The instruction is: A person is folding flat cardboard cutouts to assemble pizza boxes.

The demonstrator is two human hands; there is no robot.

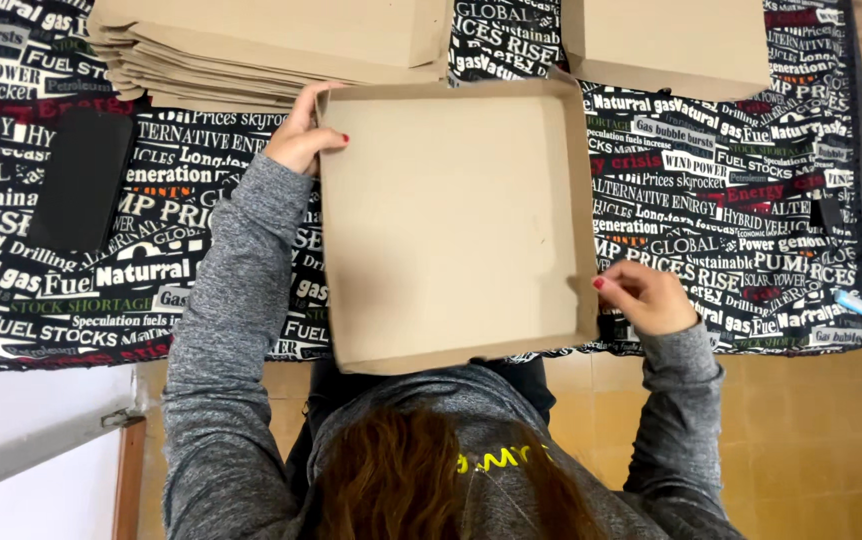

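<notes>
An open, shallow brown cardboard box [451, 220] lies on a table covered with a black cloth with printed lettering [731, 200]. My left hand [301, 135] grips the box's far left corner, thumb over the wall. At the near right corner, my right hand [646, 298] pinches the side wall. The box is empty inside and its near edge hangs slightly past the table's front edge. Both arms are in grey sleeves.
A stack of flat cardboard blanks [261, 45] lies at the far left, and another brown cardboard piece [666, 40] at the far right. A flat black object [81, 180] rests left of the box. A small blue and white item [854, 303] sits at the right edge.
</notes>
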